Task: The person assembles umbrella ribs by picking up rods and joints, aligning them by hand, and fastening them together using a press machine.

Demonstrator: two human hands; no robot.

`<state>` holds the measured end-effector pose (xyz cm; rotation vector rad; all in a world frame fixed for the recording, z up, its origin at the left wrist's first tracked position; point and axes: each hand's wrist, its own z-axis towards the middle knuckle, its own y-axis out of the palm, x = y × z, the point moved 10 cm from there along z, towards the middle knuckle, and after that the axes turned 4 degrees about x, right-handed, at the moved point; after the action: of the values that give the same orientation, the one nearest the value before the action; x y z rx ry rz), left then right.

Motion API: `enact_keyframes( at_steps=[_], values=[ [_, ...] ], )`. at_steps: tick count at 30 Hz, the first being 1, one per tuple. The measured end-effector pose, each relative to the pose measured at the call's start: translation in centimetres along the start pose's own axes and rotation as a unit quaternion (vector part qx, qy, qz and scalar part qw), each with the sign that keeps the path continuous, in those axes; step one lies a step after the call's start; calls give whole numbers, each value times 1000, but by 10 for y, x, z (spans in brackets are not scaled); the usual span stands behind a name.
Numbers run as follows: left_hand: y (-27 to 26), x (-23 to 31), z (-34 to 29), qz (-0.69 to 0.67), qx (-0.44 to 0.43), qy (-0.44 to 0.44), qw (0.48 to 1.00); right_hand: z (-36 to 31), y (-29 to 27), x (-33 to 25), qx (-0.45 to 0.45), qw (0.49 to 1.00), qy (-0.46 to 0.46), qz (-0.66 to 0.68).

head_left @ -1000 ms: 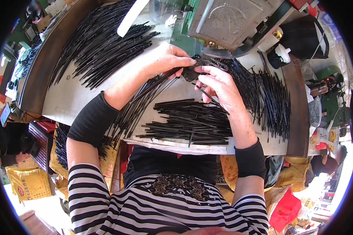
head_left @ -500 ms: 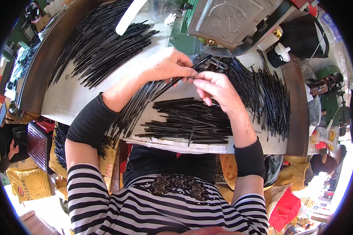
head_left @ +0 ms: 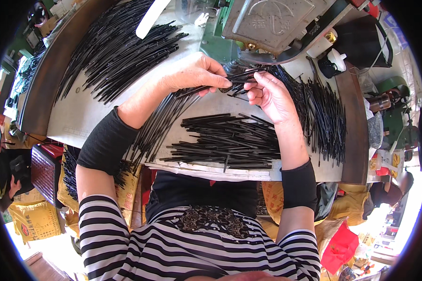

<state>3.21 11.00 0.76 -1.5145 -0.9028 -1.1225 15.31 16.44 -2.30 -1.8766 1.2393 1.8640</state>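
Note:
My left hand (head_left: 197, 74) is closed, thumb against fingers, on a few thin black rods (head_left: 239, 77) that look like umbrella ribs. They lie nearly level across the gap between my hands, in front of the green machine (head_left: 214, 47). At their right end, my right hand (head_left: 271, 96) pinches them with thumb and fingertips, the other fingers curled. Exactly how many rods each hand grips is hidden. Below my hands, a loose pile of similar rods (head_left: 225, 140) lies on the pale tabletop. More long rods (head_left: 157, 122) trail down under my left wrist.
A large heap of rods (head_left: 126, 56) covers the back left; another heap (head_left: 323, 122) lies at right. The machine's metal cover (head_left: 272, 23) overhangs the work area. Raised brown edges bound the table at left (head_left: 42, 84) and right (head_left: 354, 131). A white-topped bottle (head_left: 334, 63) stands behind.
My right hand has moved right and slightly up, away from my left fingertips. The held rods have swung from a steep slant to nearly level. My left hand has shifted slightly left and up.

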Motion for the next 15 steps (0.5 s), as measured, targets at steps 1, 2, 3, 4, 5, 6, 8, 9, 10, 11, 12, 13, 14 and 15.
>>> enact_keyframes(
  at_steps=[1, 2, 3, 4, 5, 6, 8, 9, 10, 11, 12, 13, 14, 15],
  values=[
    [-1, 2, 0, 9, 1, 8, 1000, 0, -2, -1, 8, 1000, -14, -2],
    [-2, 4, 0, 8, 1, 8, 1000, 1, -3, -3, 16, 999, -28, -4],
    [-9, 3, 0, 19, 30, -3, 999, 1, -3, -3, 17, 999, -28, -5],
    [-17, 2, 0, 29, 60, -13, 998, 0, -9, -8, 52, 998, -47, -9],
    [-24, -3, 1, 25, 68, -30, 997, -1, -13, -12, 84, 994, -65, -14],
    [-27, -6, 0, 25, 69, -30, 997, 0, -12, -12, 82, 994, -65, -14],
    [-39, -9, 0, -52, 112, -12, 992, -1, -16, -19, 100, 989, -105, 8],
    [-42, -13, 3, -59, 125, -5, 990, 0, -18, -19, 101, 989, -111, 13],
    [-42, -16, 5, -59, 125, -5, 990, -1, -18, -19, 101, 989, -110, 13],
    [-42, -18, 6, -75, 132, -7, 988, -1, -18, -20, 107, 987, -118, 13],
    [-42, -19, 8, -92, 139, -8, 986, -2, -18, -21, 113, 985, -126, 13],
    [-40, -19, 8, -92, 138, -8, 986, -3, -18, -21, 114, 985, -125, 13],
    [-40, -19, 8, -99, 150, -14, 984, -4, -18, -22, 121, 984, -128, 15],
    [-40, -19, 7, -106, 162, -21, 981, -4, -19, -22, 128, 983, -130, 17]
  ],
)
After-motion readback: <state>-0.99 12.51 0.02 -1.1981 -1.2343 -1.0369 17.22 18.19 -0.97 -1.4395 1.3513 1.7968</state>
